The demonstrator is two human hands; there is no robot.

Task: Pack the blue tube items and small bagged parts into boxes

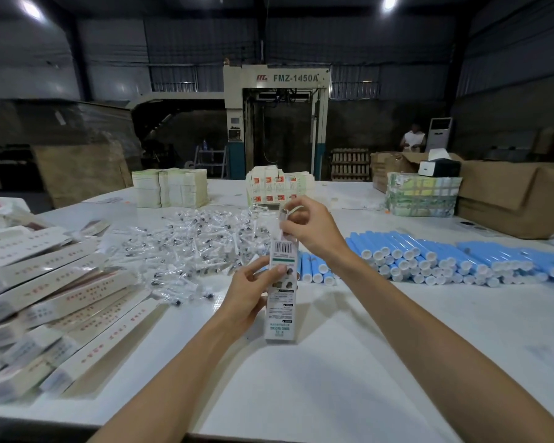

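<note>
Standing upright in the near middle of the white table (317, 394) is a slim printed box (281, 302), its barcode end up and its lower end close to the tabletop. My left hand (251, 294) grips the box around its middle, thumb across the printed face and fingers curled behind. My right hand (309, 230) sits at the box's upper end, fingers curled, pinching a small pale piece (288, 214) just above the opening; I cannot tell whether that is a flap or a bagged part. Just beyond the box on the left spreads a loose heap of small bagged parts (189, 244), clear packets with dark bits inside. To the right, blue tubes (406, 247) with white caps lie side by side in a long row, a few more showing just behind the box. Along the near left edge, long boxes (64, 302) lie piled at angles. Farther back on the table are stacks of flat cards (170, 187), a block of red-printed cartons (277, 183) and a wrapped bundle (424, 195), with brown cardboard cases (509, 193) at the far right. Behind the table stands a tall machine (275, 123) marked FMZ-1450A, and a person (413, 139) is far off to the right.
</note>
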